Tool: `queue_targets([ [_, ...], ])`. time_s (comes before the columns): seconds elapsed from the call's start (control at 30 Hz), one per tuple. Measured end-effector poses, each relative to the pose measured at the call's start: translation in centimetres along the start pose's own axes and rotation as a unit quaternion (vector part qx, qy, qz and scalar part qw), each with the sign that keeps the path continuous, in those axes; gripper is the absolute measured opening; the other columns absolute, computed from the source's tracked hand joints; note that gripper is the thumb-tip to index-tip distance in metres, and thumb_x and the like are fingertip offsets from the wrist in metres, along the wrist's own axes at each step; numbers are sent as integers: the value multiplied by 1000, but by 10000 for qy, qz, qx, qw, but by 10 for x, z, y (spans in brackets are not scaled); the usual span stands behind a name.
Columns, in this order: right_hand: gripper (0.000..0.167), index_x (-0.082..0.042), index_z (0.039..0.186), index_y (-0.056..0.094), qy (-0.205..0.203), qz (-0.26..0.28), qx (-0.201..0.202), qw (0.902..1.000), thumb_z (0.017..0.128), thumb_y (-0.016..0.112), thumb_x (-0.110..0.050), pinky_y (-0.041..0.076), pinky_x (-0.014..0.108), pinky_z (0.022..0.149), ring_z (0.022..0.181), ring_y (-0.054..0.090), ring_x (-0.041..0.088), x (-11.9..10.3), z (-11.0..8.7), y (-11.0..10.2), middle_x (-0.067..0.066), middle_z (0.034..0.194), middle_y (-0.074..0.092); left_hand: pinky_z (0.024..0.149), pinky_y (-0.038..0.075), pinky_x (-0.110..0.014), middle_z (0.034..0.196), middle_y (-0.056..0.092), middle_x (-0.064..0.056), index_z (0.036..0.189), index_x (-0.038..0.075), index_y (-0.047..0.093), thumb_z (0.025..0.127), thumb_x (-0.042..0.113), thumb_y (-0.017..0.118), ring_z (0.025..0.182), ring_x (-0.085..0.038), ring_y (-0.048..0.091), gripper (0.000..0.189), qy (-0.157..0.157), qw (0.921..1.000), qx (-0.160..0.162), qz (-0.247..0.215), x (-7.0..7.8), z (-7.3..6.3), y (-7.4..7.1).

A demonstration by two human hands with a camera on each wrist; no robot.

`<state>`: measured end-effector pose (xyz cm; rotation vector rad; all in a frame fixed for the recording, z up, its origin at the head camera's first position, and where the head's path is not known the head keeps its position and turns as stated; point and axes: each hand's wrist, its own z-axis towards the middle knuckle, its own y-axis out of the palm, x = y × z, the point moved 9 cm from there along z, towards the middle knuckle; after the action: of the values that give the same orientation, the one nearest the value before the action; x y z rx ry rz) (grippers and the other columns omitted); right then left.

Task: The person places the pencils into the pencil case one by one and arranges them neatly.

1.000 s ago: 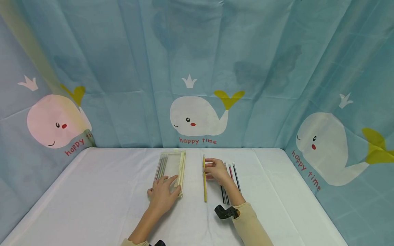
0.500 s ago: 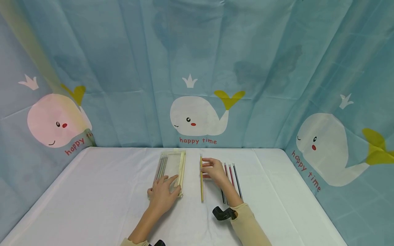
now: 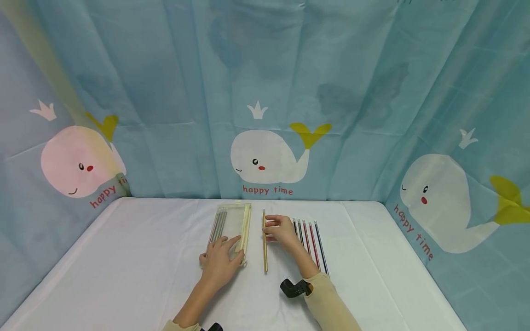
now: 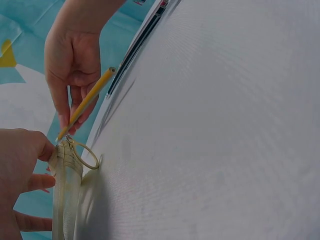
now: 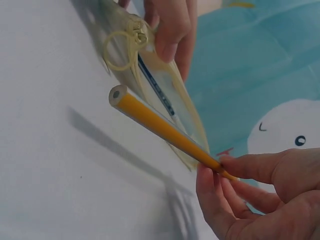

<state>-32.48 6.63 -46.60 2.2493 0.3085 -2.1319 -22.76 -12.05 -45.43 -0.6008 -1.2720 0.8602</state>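
Note:
My right hand [image 3: 283,231] pinches a yellow unsharpened pencil [image 3: 265,257] between thumb and fingers. The right wrist view shows this pencil [image 5: 160,129] tilted, its flat lead end towards the camera, its other end at my fingertips. Just left of it lies a see-through pencil case [image 3: 235,219] with cream edging. My left hand [image 3: 220,263] grips the near part of the case, thumb at the zipped edge. Several pencils [image 3: 218,225] show inside along its left side. In the right wrist view the case's zip edge [image 5: 189,107] gapes, with a dark pencil [image 5: 157,89] inside.
Several dark and red pencils [image 3: 318,246] lie side by side on the white table [image 3: 372,276], right of my right hand and partly under its forearm. A ring pull [image 4: 89,159] hangs from the case's zip. A blue whale-print curtain [image 3: 356,161] stands behind the table.
My right hand has carried the yellow pencil leftwards, closer to the pencil case. More of the pencils on the right now show. My left hand has stayed on the case.

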Motion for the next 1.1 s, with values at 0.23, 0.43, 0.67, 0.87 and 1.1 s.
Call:
queue_targets([
  [0.23,43,12,132,65,71,-57,28,10000,90,73,9,64,34,68,76,73,18,2,6,8,22,105,70,90,38,-76,144,59,-23,139,19,71,98,33,66,131,-51,51,43,-14,10000,-44,-33,0,0,0],
  [0.43,41,13,131,65,109,-62,-19,9999,91,72,8,64,35,70,78,73,18,3,9,15,22,105,70,89,38,-76,144,59,-23,139,19,71,98,33,66,131,-52,50,43,-5,10000,-50,-30,1,-1,-1],
  [0.67,40,14,130,65,126,-64,-69,9999,91,73,8,64,33,68,73,71,14,3,13,22,20,103,70,89,38,-76,143,59,-23,138,19,71,98,33,66,131,-52,50,43,2,10000,-36,-29,1,-1,-2],
  [0.87,40,14,131,65,168,-11,-101,9998,92,72,8,63,32,68,70,70,12,1,15,27,19,102,70,89,37,-77,143,59,-25,138,18,71,98,33,65,132,-53,49,44,19,10000,-28,-63,1,-2,-2],
  [1.1,39,13,130,66,235,-78,-101,9996,92,74,5,63,32,69,72,72,14,2,22,34,19,103,70,89,37,-76,143,59,-24,138,18,72,98,33,66,132,-52,50,43,-23,10000,-12,-43,2,-2,-3],
])
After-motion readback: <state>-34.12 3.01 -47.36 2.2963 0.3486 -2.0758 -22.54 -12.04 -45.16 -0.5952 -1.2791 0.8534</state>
